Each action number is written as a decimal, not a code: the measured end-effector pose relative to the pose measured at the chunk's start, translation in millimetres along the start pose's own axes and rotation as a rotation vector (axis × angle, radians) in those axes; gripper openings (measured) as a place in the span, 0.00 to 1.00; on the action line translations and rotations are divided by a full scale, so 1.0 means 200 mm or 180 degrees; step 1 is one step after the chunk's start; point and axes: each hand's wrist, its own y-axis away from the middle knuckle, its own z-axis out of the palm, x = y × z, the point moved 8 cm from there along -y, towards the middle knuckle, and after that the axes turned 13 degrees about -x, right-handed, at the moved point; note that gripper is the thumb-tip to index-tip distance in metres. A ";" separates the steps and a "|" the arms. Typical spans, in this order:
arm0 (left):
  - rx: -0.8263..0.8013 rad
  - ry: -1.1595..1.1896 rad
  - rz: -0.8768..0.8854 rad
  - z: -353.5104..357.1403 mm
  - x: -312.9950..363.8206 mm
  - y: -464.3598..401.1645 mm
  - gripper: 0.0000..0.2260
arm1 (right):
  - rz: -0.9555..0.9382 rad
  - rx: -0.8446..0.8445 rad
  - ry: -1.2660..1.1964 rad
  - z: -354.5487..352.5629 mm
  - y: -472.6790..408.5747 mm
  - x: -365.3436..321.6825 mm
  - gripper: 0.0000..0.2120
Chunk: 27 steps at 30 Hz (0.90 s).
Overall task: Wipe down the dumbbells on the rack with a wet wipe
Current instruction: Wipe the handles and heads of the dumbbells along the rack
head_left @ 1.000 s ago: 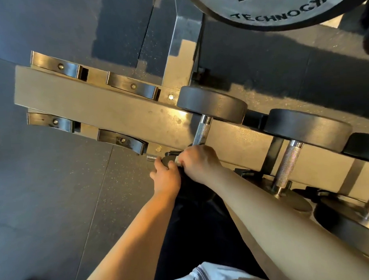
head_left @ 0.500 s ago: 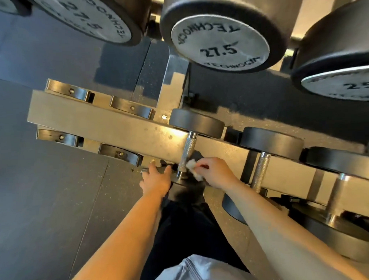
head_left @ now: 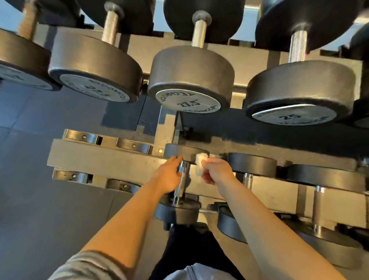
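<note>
A small dumbbell [head_left: 181,184] with black heads and a knurled steel handle lies leftmost on the lower tier of the rack [head_left: 100,157]. My right hand [head_left: 217,173] pinches a crumpled white wet wipe [head_left: 200,163] against the dumbbell's far head. My left hand [head_left: 170,175] reaches in from the left with straight fingers, its fingertips at the far head beside the handle. Larger dumbbells marked 27.5 [head_left: 190,81] and 25 [head_left: 299,91] sit on the upper tier above.
More small dumbbells [head_left: 251,166] line the lower tier to the right. Empty metal cradles [head_left: 83,139] sit on the rack's left end. Dark rubber floor [head_left: 35,208] spreads to the left. My dark trousers show below.
The view tilted up, bringing the upper tier into sight. My right hand carried the wipe from the near end of the handle up to the far head. My left hand left the near head and moved up alongside.
</note>
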 end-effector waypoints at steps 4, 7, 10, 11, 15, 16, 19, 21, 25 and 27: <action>0.0832 0.1289 0.0213 -0.19 0.05 0.32 0.15 | -0.0337 -0.0325 0.0649 0.08 0.12 -0.14 0.05; 0.1746 0.1872 0.0247 -0.39 -0.05 0.63 0.05 | -0.0743 -0.0343 0.0983 0.16 0.21 -0.29 0.06; 0.2540 0.2314 0.0149 -0.59 -0.21 0.93 0.05 | -0.1090 -0.0375 0.1574 0.31 0.32 -0.47 0.12; 0.2738 0.2366 0.0095 -0.64 -0.27 1.02 0.04 | -0.1155 -0.0398 0.1781 0.36 0.35 -0.52 0.12; 0.3391 0.2607 0.0041 -0.85 -0.46 1.28 0.04 | -0.1568 -0.0408 0.2440 0.64 0.48 -0.76 0.11; 0.3458 0.2683 0.0058 -0.90 -0.50 1.31 0.04 | -0.1700 -0.0434 0.2596 0.73 0.50 -0.82 0.11; 0.3460 0.2793 0.0178 -1.02 -0.63 1.36 0.05 | -0.2046 -0.0606 0.2861 1.03 0.51 -0.96 0.09; 0.3450 0.2797 0.0320 -1.13 -0.76 1.38 0.05 | -0.2214 -0.0558 0.3024 1.25 0.49 -1.04 0.09; 0.3377 0.2717 0.0504 -1.37 -1.13 1.39 0.06 | -0.2702 -0.0053 0.3277 1.73 0.41 -1.21 0.12; 0.3292 0.2843 0.0575 -1.52 -1.37 1.36 0.07 | -0.2922 0.0222 0.3241 1.96 0.33 -1.30 0.10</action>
